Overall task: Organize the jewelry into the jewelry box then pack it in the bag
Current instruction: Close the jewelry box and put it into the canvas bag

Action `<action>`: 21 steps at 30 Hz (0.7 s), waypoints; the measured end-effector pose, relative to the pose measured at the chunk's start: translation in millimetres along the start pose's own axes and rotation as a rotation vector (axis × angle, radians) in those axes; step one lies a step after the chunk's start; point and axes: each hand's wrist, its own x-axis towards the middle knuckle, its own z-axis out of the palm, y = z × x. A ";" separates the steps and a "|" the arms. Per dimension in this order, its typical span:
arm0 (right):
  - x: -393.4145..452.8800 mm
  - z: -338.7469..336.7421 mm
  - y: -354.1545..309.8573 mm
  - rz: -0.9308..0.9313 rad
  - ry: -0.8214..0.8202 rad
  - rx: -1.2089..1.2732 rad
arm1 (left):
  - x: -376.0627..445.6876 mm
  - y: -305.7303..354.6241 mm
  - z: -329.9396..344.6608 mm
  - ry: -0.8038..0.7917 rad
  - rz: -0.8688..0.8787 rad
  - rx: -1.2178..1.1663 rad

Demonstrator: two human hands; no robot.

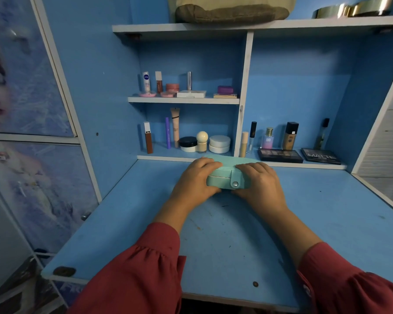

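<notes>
- Jewelry box (222, 179): mint green, lid down, strap snapped shut with a metal button on its front face; it sits on the blue desk (327, 223) near the back edge, just in front of the low shelf.
- Left hand (196, 180): fingers curled over the box's left end, thumb tucked against the lower front corner, gripping it.
- Right hand (262, 182): fingers curled over the top right of the lid, palm against the right end, holding the box from that side.
- Both forearms reach forward from red sleeves (136, 275) gathered at the cuff.
- Bag (232, 10): a beige and olive fabric one rests on the top shelf, well above the box, only its bottom part in view.
- Shelves behind hold cosmetics: a Nivea bottle (146, 82), a pink jar (172, 87), a foundation bottle (290, 135), a perfume bottle (268, 138), white jars (219, 144) and two eyeshadow palettes (280, 155).
- Gold bangles (349, 9) lie at the top shelf's right end.
</notes>
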 end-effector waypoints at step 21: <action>2.4 1.2 7.9 -0.267 0.121 0.095 | 4.4 3.2 -2.9 0.033 -0.094 -0.099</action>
